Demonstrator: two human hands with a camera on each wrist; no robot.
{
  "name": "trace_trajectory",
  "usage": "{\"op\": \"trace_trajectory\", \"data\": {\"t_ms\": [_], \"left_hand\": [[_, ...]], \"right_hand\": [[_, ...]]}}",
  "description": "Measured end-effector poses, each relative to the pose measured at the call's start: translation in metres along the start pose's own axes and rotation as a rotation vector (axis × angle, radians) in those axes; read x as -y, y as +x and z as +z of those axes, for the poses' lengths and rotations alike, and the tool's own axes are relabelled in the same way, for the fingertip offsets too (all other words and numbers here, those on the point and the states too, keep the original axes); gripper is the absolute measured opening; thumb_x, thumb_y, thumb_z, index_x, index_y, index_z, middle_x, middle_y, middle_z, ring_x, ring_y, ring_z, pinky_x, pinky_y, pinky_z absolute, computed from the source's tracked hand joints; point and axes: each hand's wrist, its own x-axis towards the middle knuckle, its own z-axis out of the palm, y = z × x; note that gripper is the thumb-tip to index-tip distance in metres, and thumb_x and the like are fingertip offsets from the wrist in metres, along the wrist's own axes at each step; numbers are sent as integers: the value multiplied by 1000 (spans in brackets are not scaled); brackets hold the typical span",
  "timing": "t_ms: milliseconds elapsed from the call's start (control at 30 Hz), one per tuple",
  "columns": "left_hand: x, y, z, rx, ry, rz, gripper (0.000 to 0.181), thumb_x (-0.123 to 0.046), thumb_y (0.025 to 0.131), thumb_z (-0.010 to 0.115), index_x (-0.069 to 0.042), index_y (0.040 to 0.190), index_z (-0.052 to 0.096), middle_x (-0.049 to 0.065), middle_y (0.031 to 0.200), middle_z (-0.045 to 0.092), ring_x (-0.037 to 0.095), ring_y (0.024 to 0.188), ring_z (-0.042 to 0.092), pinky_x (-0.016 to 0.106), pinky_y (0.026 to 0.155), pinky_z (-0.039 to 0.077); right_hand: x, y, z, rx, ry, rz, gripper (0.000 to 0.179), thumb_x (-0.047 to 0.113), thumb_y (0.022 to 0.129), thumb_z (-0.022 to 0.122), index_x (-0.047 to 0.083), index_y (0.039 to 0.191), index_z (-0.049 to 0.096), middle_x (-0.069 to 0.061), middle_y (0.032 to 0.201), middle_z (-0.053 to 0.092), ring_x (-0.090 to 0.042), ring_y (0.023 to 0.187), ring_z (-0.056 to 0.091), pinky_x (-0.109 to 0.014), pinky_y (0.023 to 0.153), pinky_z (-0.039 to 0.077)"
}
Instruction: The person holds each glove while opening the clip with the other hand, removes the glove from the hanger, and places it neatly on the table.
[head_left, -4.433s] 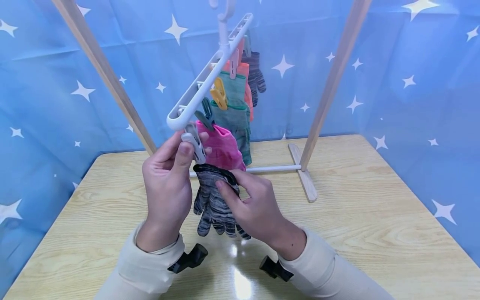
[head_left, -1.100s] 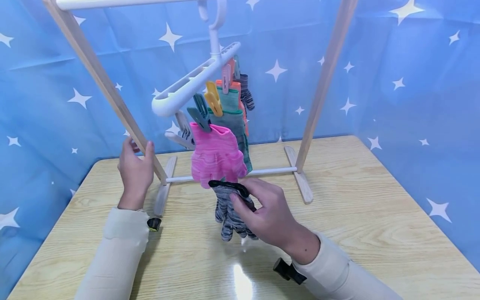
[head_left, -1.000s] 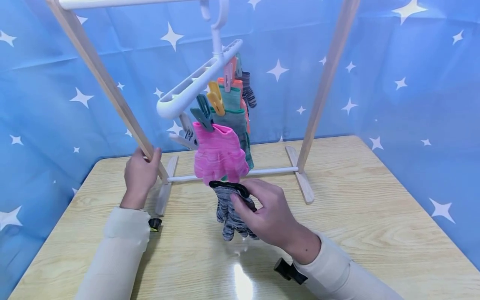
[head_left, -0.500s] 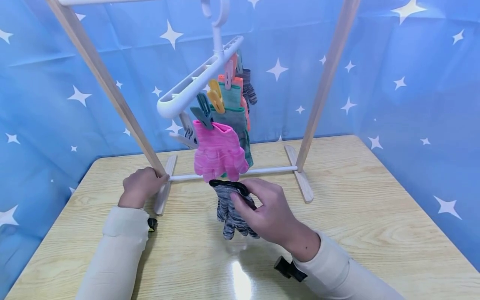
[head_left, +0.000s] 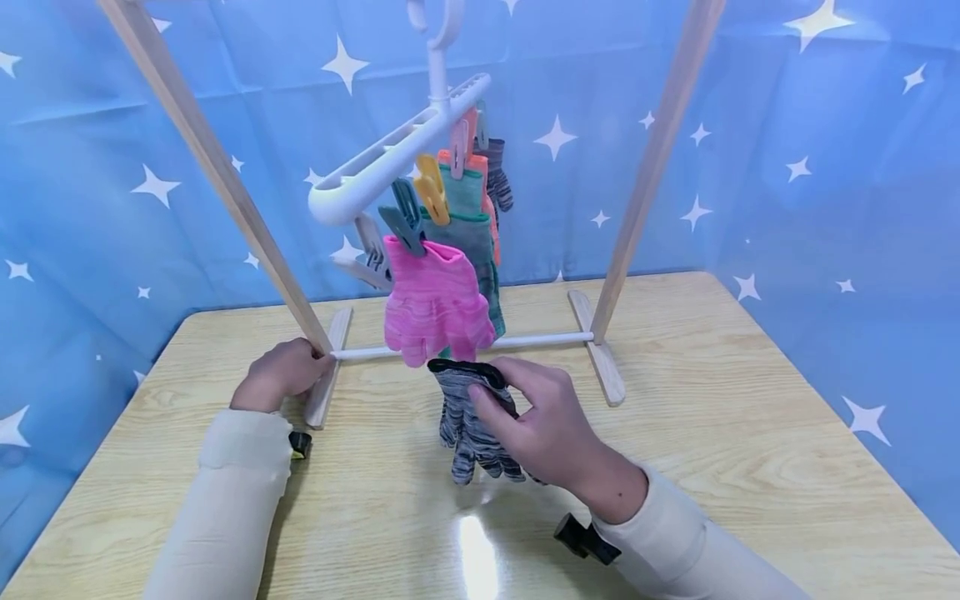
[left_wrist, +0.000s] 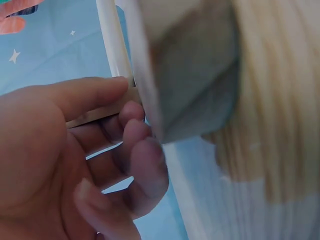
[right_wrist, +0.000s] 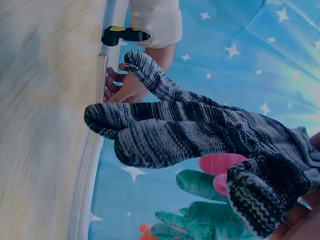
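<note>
1. Fingers (head_left: 491, 400) of right hand (head_left: 536, 425) pinching black cuff of striped grey glove (head_left: 471, 421), hanging just above wooden table (head_left: 750, 467), below pink glove (head_left: 435, 304).
2. Left hand (head_left: 279, 377) curled round foot of left rack post (head_left: 225, 179), lowered from higher up the post a second ago; earlier, squeezing grey peg (head_left: 371, 258) on white hanger (head_left: 390, 162).
3. Pale wood tabletop, glossy glare near front edge.
4. Blue star-print cloth (head_left: 825, 167) on all sides.
</note>
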Motion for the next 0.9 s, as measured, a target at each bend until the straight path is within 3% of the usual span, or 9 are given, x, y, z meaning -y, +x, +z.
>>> {"op": "trace_trajectory", "data": {"t_ms": [233,467,700,900], "left_hand": [[-3,-1,-1,4,-8,0,42,-37,106,44,-2,114,65,3,64,54,15,56,52,31,52,43],[-1,-1,0,8,-17,-10,40,-35,106,44,-1,113,64,4,66,52,15,57,51,30,52,42],[-3,0,3,3,-21,-4,40,-34,106,44,0,115,63,5,68,56,16,59,56,30,53,45],[-3,-1,6,3,-24,-4,40,-34,106,43,0,118,63,5,69,56,16,59,54,30,54,45]], "right_hand": [[-4,-7,-8,10,-74,73,7,5,91,66,8,84,65,3,68,56,-4,59,45,-17,56,41],[-15,-17,-20,18,-143,110,7,2,90,71,7,87,66,8,66,52,-1,58,42,-19,56,43],[-25,-24,-39,18,-164,220,25,4,92,70,14,76,54,10,62,36,1,53,30,-22,52,38],[-34,-26,-52,17,-188,311,27,7,95,68,15,75,51,9,61,31,1,49,22,-23,48,33]]}}
